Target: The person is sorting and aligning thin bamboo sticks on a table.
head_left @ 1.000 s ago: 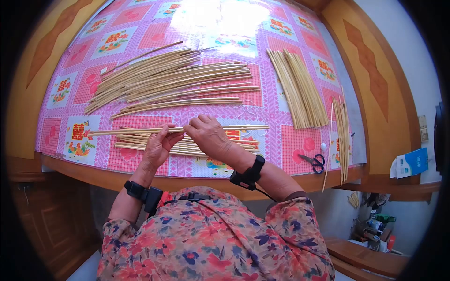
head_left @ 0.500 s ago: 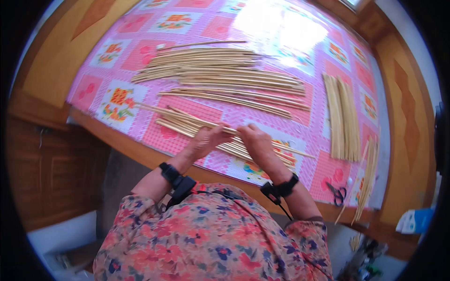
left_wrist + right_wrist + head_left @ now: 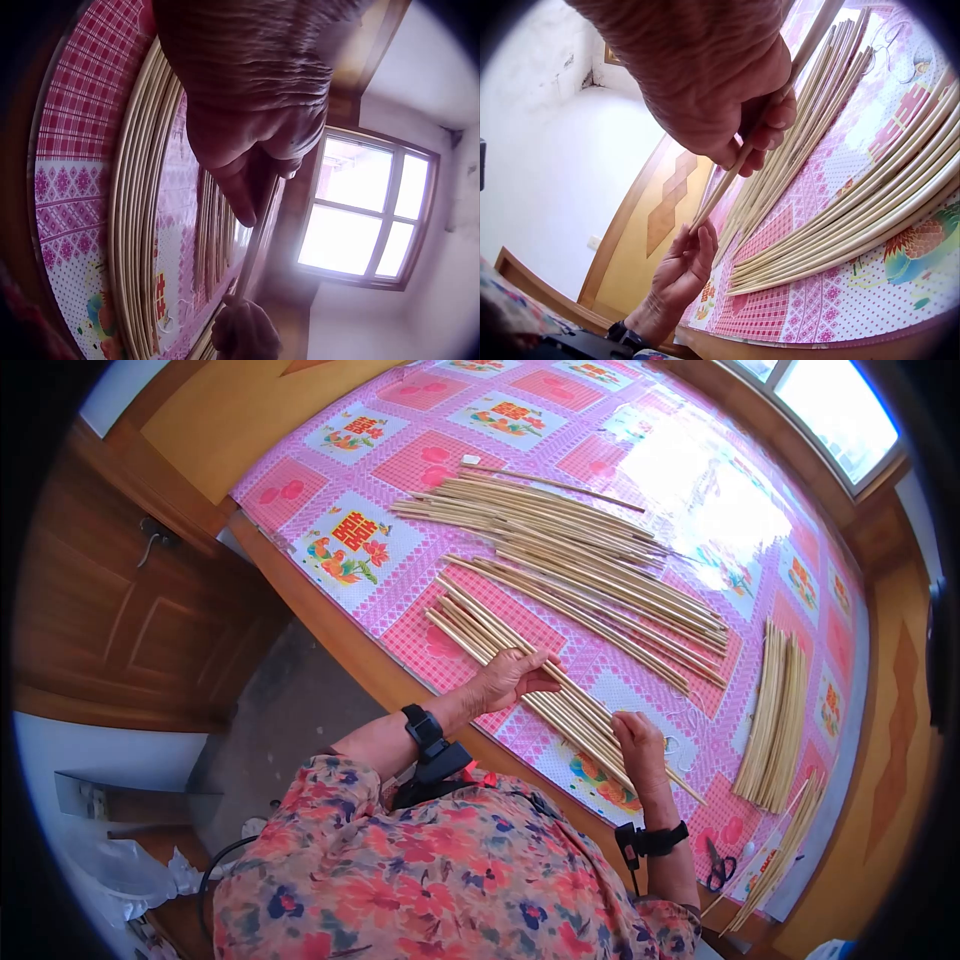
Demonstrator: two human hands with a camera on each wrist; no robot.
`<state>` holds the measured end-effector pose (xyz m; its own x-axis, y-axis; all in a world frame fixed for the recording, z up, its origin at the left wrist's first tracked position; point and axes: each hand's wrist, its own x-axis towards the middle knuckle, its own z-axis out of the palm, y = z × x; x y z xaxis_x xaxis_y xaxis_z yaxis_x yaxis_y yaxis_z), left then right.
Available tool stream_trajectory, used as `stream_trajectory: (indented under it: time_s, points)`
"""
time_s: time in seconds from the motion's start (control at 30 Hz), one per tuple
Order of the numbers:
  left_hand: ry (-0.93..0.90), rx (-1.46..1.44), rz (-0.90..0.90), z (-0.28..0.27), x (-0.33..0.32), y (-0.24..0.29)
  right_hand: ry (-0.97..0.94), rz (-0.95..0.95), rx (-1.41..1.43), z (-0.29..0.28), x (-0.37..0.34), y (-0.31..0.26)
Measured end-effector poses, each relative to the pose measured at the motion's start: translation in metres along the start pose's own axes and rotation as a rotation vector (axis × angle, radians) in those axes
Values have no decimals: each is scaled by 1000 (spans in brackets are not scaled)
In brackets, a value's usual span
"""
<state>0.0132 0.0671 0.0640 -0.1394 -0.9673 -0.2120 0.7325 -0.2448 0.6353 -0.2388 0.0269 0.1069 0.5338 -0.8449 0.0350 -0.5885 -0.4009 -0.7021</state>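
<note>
In the right wrist view, my right hand [image 3: 705,90] pinches a thin, straw-coloured stick [image 3: 720,191] between thumb and curled fingers. Farther along the same stick, my left hand [image 3: 682,274] grips it between thumb and fingers. Seen from the head, the left hand [image 3: 510,678] and right hand [image 3: 640,745] are a short way apart, over a row of similar sticks [image 3: 560,722]. That row lies side by side near the table's front edge, under the held stick. The right fingertips are partly hidden behind the hand in the head view.
Beyond the hands lies a wide spread of sticks [image 3: 600,575] on the patterned tablecloth [image 3: 345,595]. White string [image 3: 690,715] lies past the right hand. Toward the right are a thick bundle [image 3: 770,710], a thinner bundle [image 3: 780,860] overhanging the edge, and dark-handled scissors [image 3: 715,857].
The head view has turned left, so the table appears rotated and shifted right. The hands have spread farther apart along the stick, with the right hand nearer its right end.
</note>
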Motion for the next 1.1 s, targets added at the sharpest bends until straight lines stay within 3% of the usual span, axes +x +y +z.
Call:
stream_trajectory:
  time_s: [0.4, 0.67, 0.77, 0.83, 0.97, 1.1]
  points:
    - [-94, 103, -89, 10, 3, 0, -33, -13, 33, -11, -4, 12]
    - [-67, 60, 21, 9, 11, 5, -70, -32, -165, -25, 17, -13]
    - [-116, 173, 47, 18, 16, 9, -18, -122, -218, -28, 39, -33]
    - [-137, 192, 30, 26, 19, 8, -1, -389, -390, -28, 54, -44]
    - [-172, 211, 32, 34, 23, 8, -117, -268, -294, -18, 65, -56]
    - [-177, 227, 55, 43, 22, 15, -181, -263, -324, -35, 69, -63]
